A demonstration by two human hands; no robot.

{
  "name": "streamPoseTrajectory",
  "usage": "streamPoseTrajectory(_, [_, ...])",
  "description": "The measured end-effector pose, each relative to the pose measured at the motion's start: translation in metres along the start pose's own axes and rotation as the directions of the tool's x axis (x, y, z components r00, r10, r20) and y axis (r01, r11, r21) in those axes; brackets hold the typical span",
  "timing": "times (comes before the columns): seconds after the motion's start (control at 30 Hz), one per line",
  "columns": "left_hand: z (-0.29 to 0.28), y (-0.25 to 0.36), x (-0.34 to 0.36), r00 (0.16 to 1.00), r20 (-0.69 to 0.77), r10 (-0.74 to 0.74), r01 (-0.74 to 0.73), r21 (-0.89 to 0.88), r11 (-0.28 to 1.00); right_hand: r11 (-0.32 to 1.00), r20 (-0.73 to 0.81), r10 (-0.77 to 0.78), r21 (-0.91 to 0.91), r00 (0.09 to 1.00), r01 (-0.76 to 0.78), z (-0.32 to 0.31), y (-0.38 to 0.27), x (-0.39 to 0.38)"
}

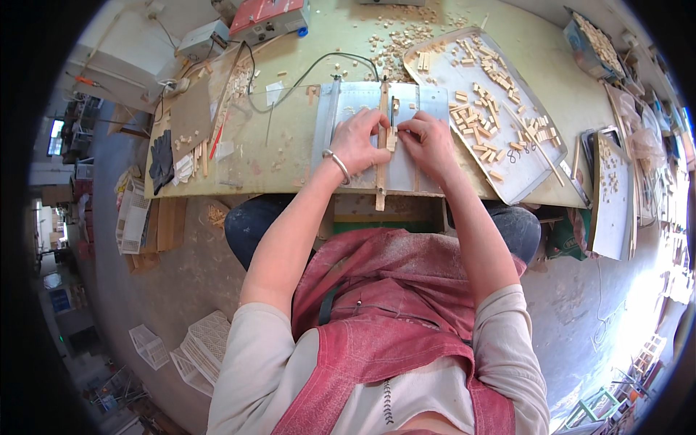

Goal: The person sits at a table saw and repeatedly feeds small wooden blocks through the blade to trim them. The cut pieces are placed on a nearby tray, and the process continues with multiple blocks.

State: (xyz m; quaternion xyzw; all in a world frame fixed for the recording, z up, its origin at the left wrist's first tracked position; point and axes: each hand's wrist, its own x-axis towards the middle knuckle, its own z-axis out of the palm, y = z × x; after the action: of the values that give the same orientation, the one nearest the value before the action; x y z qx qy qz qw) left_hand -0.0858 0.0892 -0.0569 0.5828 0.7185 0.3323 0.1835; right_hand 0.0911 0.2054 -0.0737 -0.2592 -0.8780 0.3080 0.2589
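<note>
A small pale wooden block [391, 141] stands against a wooden guide strip [380, 177] that runs across a metal work plate [351, 98]. My left hand [359, 143] curls over the strip, its thumb and fingers closed on the block. On the other side, my right hand [429, 143] has its thumb and fingertips pinched together close to the block; what they hold is too small to make out. A thin dark blade-like piece [394, 112] rises just beyond the fingers. Another small wooden piece [412, 106] lies on the plate.
A metal tray [518, 181] with many wooden blocks lies to the right. Wood offcuts [395, 51] scatter behind the plate. A red box-shaped device [268, 18] and a black cable [319, 61] are at the back left. Dark gloves [161, 161] lie at the left edge.
</note>
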Motion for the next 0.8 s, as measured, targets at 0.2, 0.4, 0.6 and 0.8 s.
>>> streamPoseTrajectory(0.2, [-0.003,0.000,0.006,1.000,0.021,-0.018,0.017,0.041,0.999,0.999,0.000,-0.009,-0.037,1.000,0.009,-0.001,0.000,0.008])
streamPoseTrajectory(0.4, [-0.003,-0.005,0.013,1.000,0.017,-0.015,0.015,0.046,0.999,0.998,0.013,-0.026,-0.060,1.000,0.027,-0.001,0.006,0.013])
streamPoseTrajectory(0.6, [-0.004,-0.008,0.019,1.000,0.024,0.002,-0.003,0.047,0.999,0.998,0.007,-0.039,-0.044,0.999,0.040,-0.007,0.006,0.015])
streamPoseTrajectory(0.8, [-0.005,-0.007,0.022,0.999,0.035,-0.024,0.022,0.050,0.998,0.997,0.073,-0.022,-0.069,0.997,0.027,-0.007,0.008,0.021])
